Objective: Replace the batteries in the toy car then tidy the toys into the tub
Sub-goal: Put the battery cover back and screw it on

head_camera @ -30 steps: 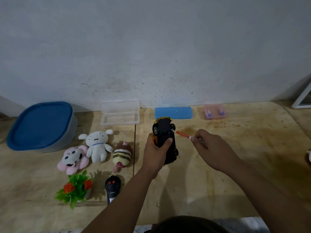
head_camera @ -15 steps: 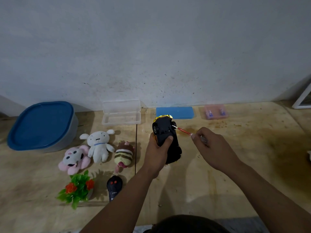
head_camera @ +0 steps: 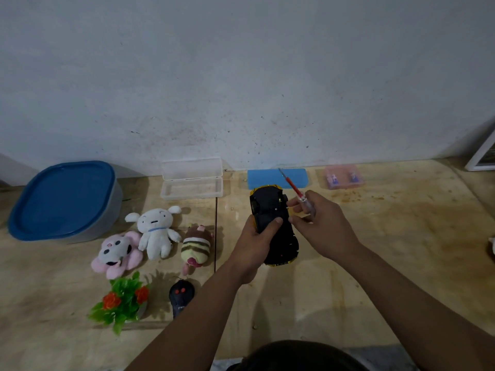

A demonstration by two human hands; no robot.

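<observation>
While the left hand (head_camera: 258, 238) grips the upturned toy car (head_camera: 273, 223) just above the wooden table (head_camera: 375, 263), presumably to expose its black underside and battery cover, the right hand (head_camera: 318, 226) pinches a red-shafted screwdriver (head_camera: 296, 192), tip raised away from the car, likely between turns. The lidded blue tub (head_camera: 64, 202) stands well apart at far left, beyond the plush toys (head_camera: 158, 231). No screw or cover outline is discernible; the contents of the pink case (head_camera: 344, 180) are too small to identify.
</observation>
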